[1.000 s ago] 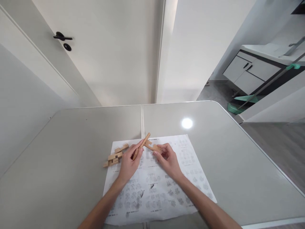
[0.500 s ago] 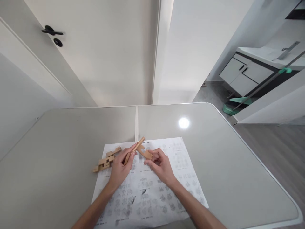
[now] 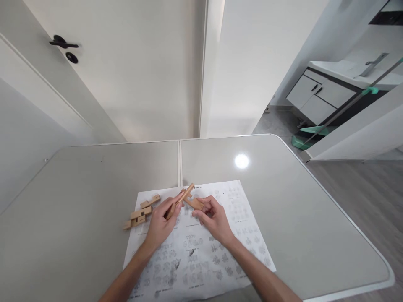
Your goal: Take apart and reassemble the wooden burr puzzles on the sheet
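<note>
My left hand (image 3: 163, 219) is closed on a long wooden puzzle piece (image 3: 185, 194), a stick slanting up to the right, with more wood showing under its fingers. Between thumb and fingers, my right hand (image 3: 214, 218) pinches a notched wooden puzzle piece (image 3: 197, 204). The far end of this notched piece meets or passes behind the stick; whether the two interlock I cannot tell. Left of my left hand lie several loose notched wooden pieces (image 3: 140, 212), partly on the printed paper sheet (image 3: 252, 251). Both hands are just above that sheet, which carries rows of small diagrams.
A grey table (image 3: 299, 218) with a pale rim and a centre seam (image 3: 180, 163) lies under everything. Beyond its far edge is a white door with a black handle (image 3: 63, 42). A sink cabinet (image 3: 321, 92) stands at the far right.
The long stick in my left hand has shifted slightly right, overlapping more of the notched piece. My right hand keeps its pinch. The whole view has tilted a little.
</note>
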Motion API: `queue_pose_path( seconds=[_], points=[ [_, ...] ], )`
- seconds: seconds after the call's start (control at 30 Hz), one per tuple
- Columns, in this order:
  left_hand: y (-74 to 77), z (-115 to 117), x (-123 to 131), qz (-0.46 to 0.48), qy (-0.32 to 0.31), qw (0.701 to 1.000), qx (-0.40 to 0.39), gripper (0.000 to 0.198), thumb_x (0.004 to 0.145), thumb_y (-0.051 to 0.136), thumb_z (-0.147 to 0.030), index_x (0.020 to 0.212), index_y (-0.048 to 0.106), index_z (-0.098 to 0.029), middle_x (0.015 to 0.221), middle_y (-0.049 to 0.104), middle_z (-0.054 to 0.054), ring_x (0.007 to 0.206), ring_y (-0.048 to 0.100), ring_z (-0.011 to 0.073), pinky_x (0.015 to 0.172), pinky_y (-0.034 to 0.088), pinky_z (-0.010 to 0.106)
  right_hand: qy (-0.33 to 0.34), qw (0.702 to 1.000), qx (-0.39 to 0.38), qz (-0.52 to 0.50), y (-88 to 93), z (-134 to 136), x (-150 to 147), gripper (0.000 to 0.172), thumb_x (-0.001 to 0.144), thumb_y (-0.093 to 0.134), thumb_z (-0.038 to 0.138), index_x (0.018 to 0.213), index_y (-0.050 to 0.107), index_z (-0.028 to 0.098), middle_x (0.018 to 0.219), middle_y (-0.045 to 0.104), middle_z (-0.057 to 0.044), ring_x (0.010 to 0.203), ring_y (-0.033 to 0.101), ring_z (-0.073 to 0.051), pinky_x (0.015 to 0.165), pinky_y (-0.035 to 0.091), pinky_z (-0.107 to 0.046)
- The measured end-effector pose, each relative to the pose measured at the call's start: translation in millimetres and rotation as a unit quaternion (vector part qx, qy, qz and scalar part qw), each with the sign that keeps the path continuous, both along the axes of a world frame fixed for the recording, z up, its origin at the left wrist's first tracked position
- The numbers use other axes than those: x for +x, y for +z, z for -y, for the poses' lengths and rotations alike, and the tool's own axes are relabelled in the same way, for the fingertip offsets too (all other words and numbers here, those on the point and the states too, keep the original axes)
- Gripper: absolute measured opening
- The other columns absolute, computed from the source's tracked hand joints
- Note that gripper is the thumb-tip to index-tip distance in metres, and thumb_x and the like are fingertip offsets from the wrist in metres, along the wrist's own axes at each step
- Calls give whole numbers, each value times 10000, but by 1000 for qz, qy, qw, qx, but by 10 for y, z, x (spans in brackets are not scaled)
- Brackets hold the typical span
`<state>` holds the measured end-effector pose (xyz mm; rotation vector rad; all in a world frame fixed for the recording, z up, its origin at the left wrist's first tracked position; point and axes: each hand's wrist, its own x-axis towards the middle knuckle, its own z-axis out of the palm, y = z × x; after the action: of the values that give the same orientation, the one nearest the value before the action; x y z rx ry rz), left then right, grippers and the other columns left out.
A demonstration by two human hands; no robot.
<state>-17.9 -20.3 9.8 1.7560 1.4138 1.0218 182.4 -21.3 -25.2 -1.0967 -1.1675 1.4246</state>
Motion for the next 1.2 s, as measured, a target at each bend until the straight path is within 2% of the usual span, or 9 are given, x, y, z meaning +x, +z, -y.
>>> queue_pose_path(
  seconds=[0.17,0.3,0.37,0.47,0.57,0.67,0.87,1.0,1.2],
  points=[
    [-70,0,-10,3,-9,999,41,384,1035,594,-358,1371,705,-207,977,747,47,831,664,157,759,531,250,-9,1000,12,8,-27,17,-4,378,842,840,477,1035,625,233,564,567,95,477,523,-125,543,444,-274],
    [-163,57,4,-25,-57,998,34,387,1011,648,-359,1364,712,-215,868,751,18,677,620,120,637,501,211,-13,1000,25,8,-16,23,-16,381,837,844,481,1013,611,237,563,595,88,465,529,-124,517,451,-268],
    [-178,83,20,-34,-63,997,41,392,1012,650,-353,1377,702,-220,879,760,20,683,631,120,639,509,211,-11,999,30,7,-7,23,-21,371,854,830,482,1024,605,241,579,609,81,476,537,-127,519,461,-268],
    [-161,98,42,-47,-49,996,66,377,1015,648,-333,1373,702,-231,954,780,35,739,675,132,687,545,224,-2,999,38,6,-1,25,-19,361,886,802,485,1059,592,247,641,653,58,512,567,-138,544,483,-277],
    [-148,95,55,-59,-48,992,97,359,1010,660,-307,1362,704,-253,1002,790,42,774,707,140,726,578,238,10,999,48,3,3,29,-10,328,945,731,504,1076,570,250,788,723,4,559,601,-146,572,494,-292],
    [-157,94,63,-56,-57,988,133,342,1014,653,-256,1351,705,-273,1100,782,53,896,741,158,811,607,260,27,998,61,-20,9,23,-5,275,1002,655,499,1054,551,249,881,731,-24,601,604,-142,597,492,-294],
    [-152,100,76,-50,-64,982,170,378,1014,649,-206,1378,688,-296,1120,754,51,941,747,148,825,624,239,30,996,66,-44,-17,-10,-5,295,1010,642,512,996,514,247,814,690,9,567,533,-115,550,439,-260],
    [-131,100,71,-40,-65,985,157,360,1021,636,-201,1359,703,-306,1155,745,59,963,744,149,848,622,243,32,997,53,-52,-44,-17,4,348,984,663,550,954,498,245,864,736,-14,542,508,-103,538,432,-258],
    [-149,94,51,-43,-67,987,140,353,1025,633,-221,1357,709,-311,1159,741,69,952,741,150,813,619,235,28,998,32,-56,-51,-29,6,403,938,700,598,954,493,253,780,725,4,525,540,-131,554,456,-283]
  ],
)
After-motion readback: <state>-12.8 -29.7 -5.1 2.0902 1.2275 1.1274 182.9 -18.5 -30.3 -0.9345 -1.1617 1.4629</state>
